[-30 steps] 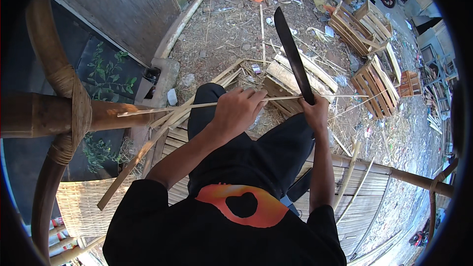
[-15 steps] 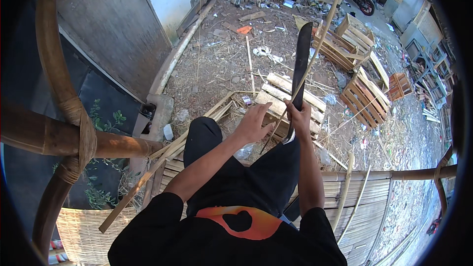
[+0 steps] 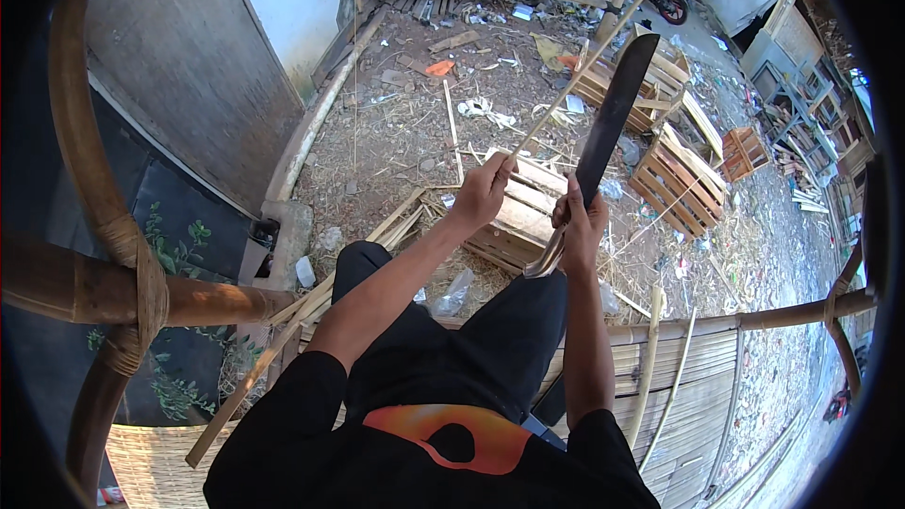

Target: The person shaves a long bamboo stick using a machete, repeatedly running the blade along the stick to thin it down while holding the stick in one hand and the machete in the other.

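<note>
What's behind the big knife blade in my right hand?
Behind the blade, parts of slatted wooden crates and littered ground show on either side. Whatever it directly covers can't be seen.

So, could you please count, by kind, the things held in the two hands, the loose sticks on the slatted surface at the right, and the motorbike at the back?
Big knife, in the right hand: 1
Thin stick, in the left hand: 1
Loose sticks on the slatted surface: 2
Motorbike: 1
Total: 5
</note>
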`<state>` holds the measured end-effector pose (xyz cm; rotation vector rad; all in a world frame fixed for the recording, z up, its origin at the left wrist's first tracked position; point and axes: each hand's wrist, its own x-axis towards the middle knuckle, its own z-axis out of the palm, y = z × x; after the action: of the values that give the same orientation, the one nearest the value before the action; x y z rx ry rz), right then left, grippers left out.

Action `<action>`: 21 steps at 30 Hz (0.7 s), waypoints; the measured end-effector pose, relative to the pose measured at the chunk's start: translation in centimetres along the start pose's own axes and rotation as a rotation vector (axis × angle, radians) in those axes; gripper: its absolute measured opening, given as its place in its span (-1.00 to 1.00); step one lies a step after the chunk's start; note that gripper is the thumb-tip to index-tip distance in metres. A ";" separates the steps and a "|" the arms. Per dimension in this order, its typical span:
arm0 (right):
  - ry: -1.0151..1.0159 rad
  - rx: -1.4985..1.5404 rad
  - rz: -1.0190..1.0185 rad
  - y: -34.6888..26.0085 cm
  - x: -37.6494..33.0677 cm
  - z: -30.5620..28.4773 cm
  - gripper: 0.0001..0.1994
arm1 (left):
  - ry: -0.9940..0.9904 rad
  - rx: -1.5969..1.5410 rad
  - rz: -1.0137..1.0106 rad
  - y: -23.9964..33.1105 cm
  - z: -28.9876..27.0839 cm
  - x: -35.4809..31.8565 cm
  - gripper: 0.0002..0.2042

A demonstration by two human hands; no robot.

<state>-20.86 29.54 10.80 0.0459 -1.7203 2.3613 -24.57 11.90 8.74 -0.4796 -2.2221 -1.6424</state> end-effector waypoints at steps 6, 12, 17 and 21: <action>0.041 -0.108 -0.117 -0.5 -2.3 -1.2 -0.74 | 0.017 -0.181 0.080 5.5 -3.1 10.1 -0.79; -0.008 -0.367 -0.131 -1.9 -3.0 -2.4 -0.71 | -0.185 -0.247 -0.057 12.2 -6.1 13.8 -0.77; 0.120 -0.957 -0.433 -2.4 -3.0 -2.9 -0.88 | -0.384 -0.338 -0.355 10.1 -4.8 2.9 -0.78; 0.038 -1.048 -0.419 -1.5 -4.2 -2.3 -0.79 | -0.400 -0.467 -0.530 9.0 -5.0 -6.2 -0.74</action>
<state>-16.21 31.46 10.83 0.1625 -2.3928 0.9871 -14.58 9.16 14.92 -0.3713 -2.3693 -2.5681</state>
